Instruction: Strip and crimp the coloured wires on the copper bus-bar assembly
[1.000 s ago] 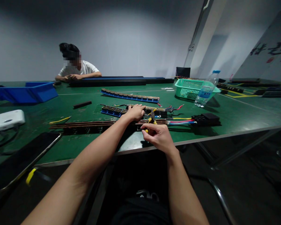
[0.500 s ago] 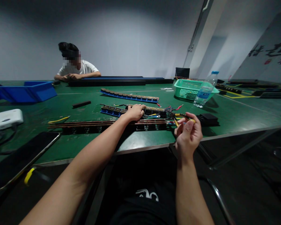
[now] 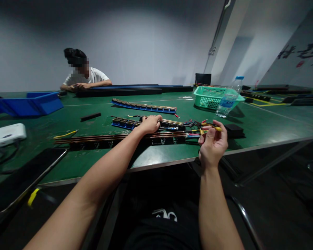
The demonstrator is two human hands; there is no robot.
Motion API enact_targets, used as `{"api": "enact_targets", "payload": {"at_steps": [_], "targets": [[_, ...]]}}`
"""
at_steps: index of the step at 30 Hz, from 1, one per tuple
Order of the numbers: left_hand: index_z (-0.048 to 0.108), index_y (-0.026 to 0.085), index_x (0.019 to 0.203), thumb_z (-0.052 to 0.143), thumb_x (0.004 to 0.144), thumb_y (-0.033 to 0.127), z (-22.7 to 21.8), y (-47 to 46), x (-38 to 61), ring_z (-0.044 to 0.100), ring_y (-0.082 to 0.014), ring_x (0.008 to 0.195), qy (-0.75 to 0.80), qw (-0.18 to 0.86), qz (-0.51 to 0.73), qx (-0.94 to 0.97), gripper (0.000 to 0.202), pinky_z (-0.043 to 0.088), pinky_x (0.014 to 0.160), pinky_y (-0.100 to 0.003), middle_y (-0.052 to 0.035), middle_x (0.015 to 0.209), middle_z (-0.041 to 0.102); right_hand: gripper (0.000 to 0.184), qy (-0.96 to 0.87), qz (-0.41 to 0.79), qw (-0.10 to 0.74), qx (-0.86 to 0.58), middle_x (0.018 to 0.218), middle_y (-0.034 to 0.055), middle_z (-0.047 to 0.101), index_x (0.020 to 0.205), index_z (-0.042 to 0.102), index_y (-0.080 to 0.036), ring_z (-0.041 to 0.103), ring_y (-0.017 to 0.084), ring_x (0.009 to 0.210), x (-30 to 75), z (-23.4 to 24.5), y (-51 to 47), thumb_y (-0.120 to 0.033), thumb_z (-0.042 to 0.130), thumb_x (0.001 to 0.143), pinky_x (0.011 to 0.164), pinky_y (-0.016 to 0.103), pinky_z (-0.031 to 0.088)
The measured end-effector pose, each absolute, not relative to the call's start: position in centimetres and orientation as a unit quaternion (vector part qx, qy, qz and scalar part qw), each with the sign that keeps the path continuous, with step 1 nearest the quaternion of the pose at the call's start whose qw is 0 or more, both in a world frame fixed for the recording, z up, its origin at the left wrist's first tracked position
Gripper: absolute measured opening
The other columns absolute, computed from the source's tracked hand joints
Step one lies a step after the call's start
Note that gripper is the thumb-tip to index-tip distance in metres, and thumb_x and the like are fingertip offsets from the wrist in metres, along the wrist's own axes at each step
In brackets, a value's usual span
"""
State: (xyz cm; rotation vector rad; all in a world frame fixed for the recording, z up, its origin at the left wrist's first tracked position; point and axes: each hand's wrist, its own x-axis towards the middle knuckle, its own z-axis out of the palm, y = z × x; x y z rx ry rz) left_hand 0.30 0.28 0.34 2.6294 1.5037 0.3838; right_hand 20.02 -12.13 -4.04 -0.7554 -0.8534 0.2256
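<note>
Rightward the pliers (image 3: 211, 125) went, now near the coloured wires (image 3: 193, 135), pinched in right hand (image 3: 213, 147); I judge them stiff, best held by yellow handles (image 3: 218, 128); left hand (image 3: 151, 124) rests on the middle strip (image 3: 173, 123), its grip I cannot tell

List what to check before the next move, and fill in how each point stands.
1. Pliers in the right hand: ok, yellow handles at the fingers.
2. Left hand on the strips behind the long copper-railed strip: ok.
3. Plier tips away from the wires: cannot tell, they overlap loose wiring in this view.
4. Co-worker's hands away from the pliers: ok, across the table.
5. Bottle capped: ok, blue cap on.
6. Phone-like device wholly on the table: not ok, its near end appears to jut past the edge.
</note>
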Motion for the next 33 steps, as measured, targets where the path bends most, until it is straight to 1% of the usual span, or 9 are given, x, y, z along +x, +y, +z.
{"api": "enact_targets", "payload": {"at_steps": [6, 13, 18, 21, 23, 25, 28, 31, 33], "targets": [[0.058, 0.025, 0.123, 0.039, 0.098, 0.022, 0.1, 0.4, 0.3, 0.055, -0.0312, 0.124, 0.498, 0.037, 0.118, 0.858, 0.032, 0.037, 0.103, -0.057, -0.0101, 0.135, 0.063, 0.034, -0.402, 0.100, 0.839, -0.353, 0.084, -0.0019, 0.061, 0.118, 0.061, -0.024, 0.039, 0.003, 0.045, 19.8, -3.9, -14.0, -0.044, 0.066, 0.091, 0.040, 0.019, 0.029], [0.057, 0.026, 0.124, 0.039, 0.098, 0.023, -0.1, 0.6, 0.2, 0.054, -0.0303, 0.126, 0.497, 0.035, 0.118, 0.859, 0.032, 0.036, 0.104, -0.055, -0.0091, 0.136, 0.063, 0.034, -0.441, 0.130, 0.808, -0.368, 0.087, -0.0002, 0.064, 0.117, 0.062, -0.024, 0.043, 0.004, 0.048, 20.4, -4.5, -13.3, -0.044, 0.066, 0.090, 0.044, 0.020, 0.036], [0.057, 0.025, 0.124, 0.039, 0.098, 0.023, 0.1, 0.5, 0.2, 0.055, -0.0311, 0.125, 0.495, 0.029, 0.117, 0.861, 0.033, 0.037, 0.103, -0.057, -0.0104, 0.135, 0.064, 0.024, -0.491, 0.097, 0.754, -0.425, 0.067, -0.0025, 0.058, 0.100, 0.071, -0.019, 0.048, 0.008, 0.054, 20.4, -4.9, -13.1, -0.039, 0.070, 0.086, 0.051, 0.022, 0.037], [0.058, 0.025, 0.123, 0.038, 0.097, 0.021, 0.1, 0.3, 0.2, 0.055, -0.0306, 0.126, 0.494, 0.030, 0.119, 0.861, 0.032, 0.038, 0.102, -0.056, -0.0101, 0.134, 0.064, 0.016, -0.560, 0.101, 0.681, -0.462, 0.061, -0.0047, 0.050, 0.089, 0.076, -0.018, 0.041, 0.008, 0.052, 20.0, -5.0, -13.4, -0.031, 0.071, 0.082, 0.051, 0.023, 0.033], [0.058, 0.025, 0.123, 0.038, 0.097, 0.021, 0.1, 0.2, 0.3, 0.054, -0.0300, 0.127, 0.493, 0.031, 0.120, 0.861, 0.032, 0.039, 0.102, -0.056, -0.0099, 0.135, 0.063, 0.014, -0.578, 0.103, 0.657, -0.473, 0.059, -0.0056, 0.045, 0.086, 0.076, -0.018, 0.037, 0.007, 0.051, 19.6, -5.1, -13.5, -0.029, 0.071, 0.081, 0.050, 0.023, 0.030], [0.057, 0.025, 0.123, 0.038, 0.098, 0.021, 0.1, 0.2, 0.3, 0.053, -0.0302, 0.127, 0.492, 0.031, 0.118, 0.862, 0.033, 0.039, 0.102, -0.057, -0.0103, 0.136, 0.062, 0.015, -0.560, 0.103, 0.678, -0.465, 0.059, -0.0057, 0.046, 0.088, 0.075, -0.018, 0.039, 0.007, 0.051, 19.4, -4.9, -13.5, -0.030, 0.071, 0.081, 0.050, 0.023, 0.032], [0.058, 0.025, 0.124, 0.038, 0.098, 0.022, 0.1, 0.2, 0.2, 0.054, -0.0308, 0.126, 0.494, 0.031, 0.117, 0.861, 0.033, 0.039, 0.102, -0.057, -0.0105, 0.137, 0.062, 0.022, -0.462, 0.099, 0.772, -0.424, 0.062, -0.0050, 0.053, 0.096, 0.069, -0.019, 0.044, 0.007, 0.049, 19.5, -4.7, -13.3, -0.039, 0.068, 0.086, 0.048, 0.021, 0.035], [0.058, 0.025, 0.125, 0.039, 0.098, 0.022, 0.1, 0.3, 0.2, 0.054, -0.0312, 0.126, 0.495, 0.033, 0.117, 0.860, 0.033, 0.038, 0.102, -0.057, -0.0106, 0.137, 0.062, 0.028, -0.375, 0.122, 0.845, -0.363, 0.076, -0.0038, 0.059, 0.107, 0.062, -0.022, 0.042, 0.005, 0.043, 19.9, -4.7, -13.5, -0.045, 0.061, 0.090, 0.041, 0.020, 0.033], [0.058, 0.024, 0.125, 0.039, 0.097, 0.022, 0.1, 0.3, 0.2, 0.053, -0.0316, 0.127, 0.494, 0.034, 0.117, 0.861, 0.033, 0.038, 0.102, -0.057, -0.0107, 0.137, 0.062, 0.031, -0.375, 0.120, 0.850, -0.349, 0.085, -0.0027, 0.061, 0.114, 0.060, -0.025, 0.044, 0.004, 0.044, 20.2, -4.8, -14.1, -0.042, 0.065, 0.089, 0.041, 0.020, 0.034]]}}
